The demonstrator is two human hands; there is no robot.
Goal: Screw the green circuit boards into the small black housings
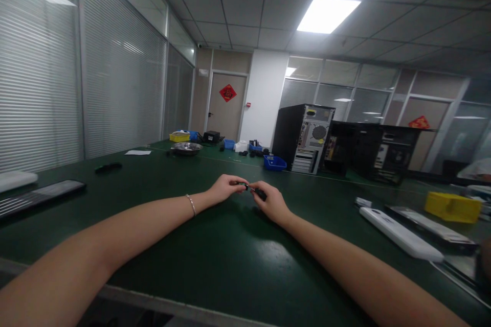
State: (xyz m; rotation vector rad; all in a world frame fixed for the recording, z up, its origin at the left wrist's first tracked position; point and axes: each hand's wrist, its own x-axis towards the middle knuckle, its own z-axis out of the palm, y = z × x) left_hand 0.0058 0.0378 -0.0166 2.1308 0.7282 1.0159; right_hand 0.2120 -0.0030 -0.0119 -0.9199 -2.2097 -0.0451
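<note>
left hand (224, 187), right hand (271, 201), pinching small black part (260, 193), green table (215, 255)

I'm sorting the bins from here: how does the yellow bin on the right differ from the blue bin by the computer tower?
The yellow bin stands near the table's right edge, close to the camera; the blue bin sits farther back, beside the open computer tower. The yellow bin looks larger, though nearness may account for that. Flat white and dark panels lie by the yellow bin; none by the blue bin. Both are small open plastic bins on the green table.
</note>
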